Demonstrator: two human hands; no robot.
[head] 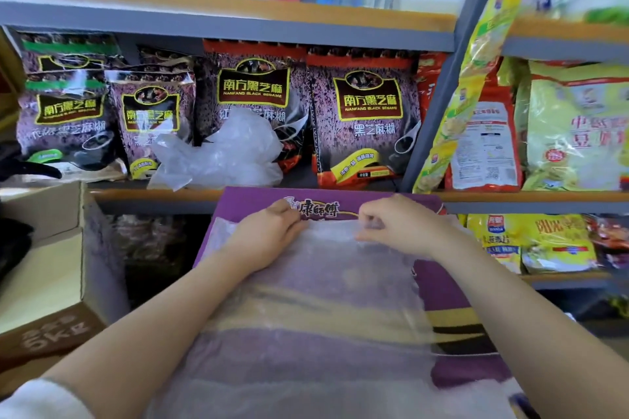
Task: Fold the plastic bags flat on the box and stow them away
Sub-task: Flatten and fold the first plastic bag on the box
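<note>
Grey metal shelving [439, 85] with wooden boards holds packaged food, perhaps a shop.

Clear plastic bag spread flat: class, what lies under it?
Under the clear plastic bag lies the purple box; its purple and yellow print shows through. Both hands, left hand and right hand, hold the far edge. Any box detail beneath is too blurred to read.
</note>
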